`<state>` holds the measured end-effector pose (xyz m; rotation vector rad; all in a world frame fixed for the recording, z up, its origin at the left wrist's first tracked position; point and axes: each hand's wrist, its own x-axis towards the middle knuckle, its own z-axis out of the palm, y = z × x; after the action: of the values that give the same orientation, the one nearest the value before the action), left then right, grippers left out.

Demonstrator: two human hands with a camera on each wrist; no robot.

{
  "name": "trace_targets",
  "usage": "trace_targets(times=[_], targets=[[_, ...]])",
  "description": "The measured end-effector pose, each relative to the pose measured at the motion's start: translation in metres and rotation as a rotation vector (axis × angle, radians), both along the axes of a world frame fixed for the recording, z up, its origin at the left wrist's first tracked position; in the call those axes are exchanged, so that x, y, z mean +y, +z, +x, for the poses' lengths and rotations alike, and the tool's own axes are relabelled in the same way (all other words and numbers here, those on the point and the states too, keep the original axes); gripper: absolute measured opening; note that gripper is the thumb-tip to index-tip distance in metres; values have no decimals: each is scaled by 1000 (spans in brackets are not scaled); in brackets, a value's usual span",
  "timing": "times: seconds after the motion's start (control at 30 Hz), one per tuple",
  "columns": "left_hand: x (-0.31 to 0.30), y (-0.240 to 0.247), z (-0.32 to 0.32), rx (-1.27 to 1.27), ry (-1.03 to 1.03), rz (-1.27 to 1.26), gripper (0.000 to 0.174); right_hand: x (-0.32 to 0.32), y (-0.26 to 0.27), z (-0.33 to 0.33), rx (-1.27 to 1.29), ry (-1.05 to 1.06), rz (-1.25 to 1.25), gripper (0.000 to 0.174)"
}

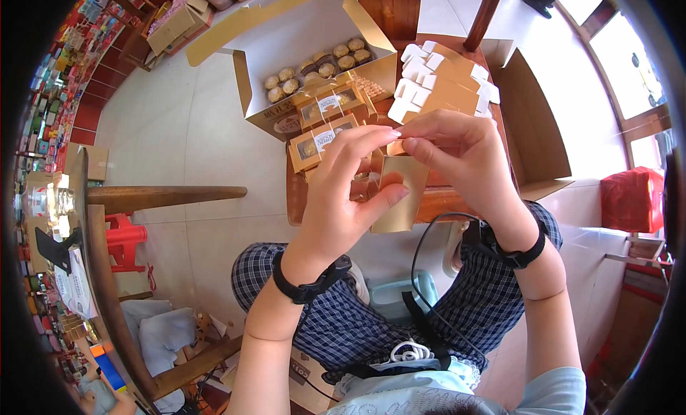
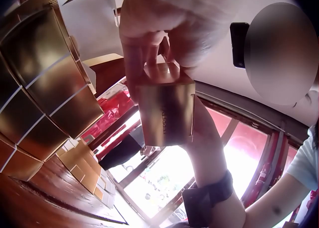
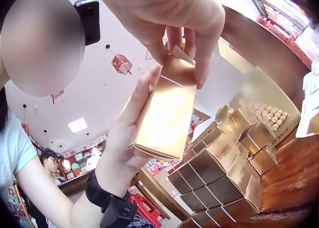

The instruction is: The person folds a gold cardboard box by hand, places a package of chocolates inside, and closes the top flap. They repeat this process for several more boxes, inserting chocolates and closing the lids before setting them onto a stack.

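A small gold paper box [image 1: 401, 200] is held up between both hands, over the front of the low wooden table [image 1: 443, 204]. My left hand [image 1: 343, 175] grips its side, thumb and fingers spread around it. At its top end, the fingers of my right hand [image 1: 468, 154] pinch the end flap. The right wrist view shows the box [image 3: 167, 113] tilted, with the flap [image 3: 182, 56] sticking up between the right fingers. In the left wrist view, dark lettering runs down one face of the box [image 2: 167, 113].
Stacked gold boxes [image 1: 304, 154] with windows and white labels stand behind the hands. Beyond them is a large open gold carton [image 1: 244, 86] showing round gold-wrapped chocolates [image 1: 326, 70]. Flat gold-and-white box blanks [image 1: 450, 79] lie at the right, beside a brown cardboard carton [image 1: 532, 122].
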<state>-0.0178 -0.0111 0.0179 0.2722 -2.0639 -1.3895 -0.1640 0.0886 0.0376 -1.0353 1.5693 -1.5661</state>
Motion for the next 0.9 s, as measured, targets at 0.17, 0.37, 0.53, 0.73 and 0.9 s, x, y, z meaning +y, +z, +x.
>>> trace_targets(times=[0.17, 0.37, 0.53, 0.73, 0.9], targets=[[-5, -4, 1, 80, -39, 119, 43, -1, 1, -9, 144, 171, -159, 21], [-9, 0, 5, 86, -88, 325, 42, -5, -9, -41, -34, 414, -232, 22], [-12, 0, 4, 99, -152, 373, 44, -7, -11, -42, -46, 433, -250, 18], [-11, -2, 6, 131, -111, 326, 42, -7, -8, -34, 64, 411, -289, 18], [-9, 0, 4, 128, -16, 256, 46, -8, -11, -23, -43, 307, -285, 29]])
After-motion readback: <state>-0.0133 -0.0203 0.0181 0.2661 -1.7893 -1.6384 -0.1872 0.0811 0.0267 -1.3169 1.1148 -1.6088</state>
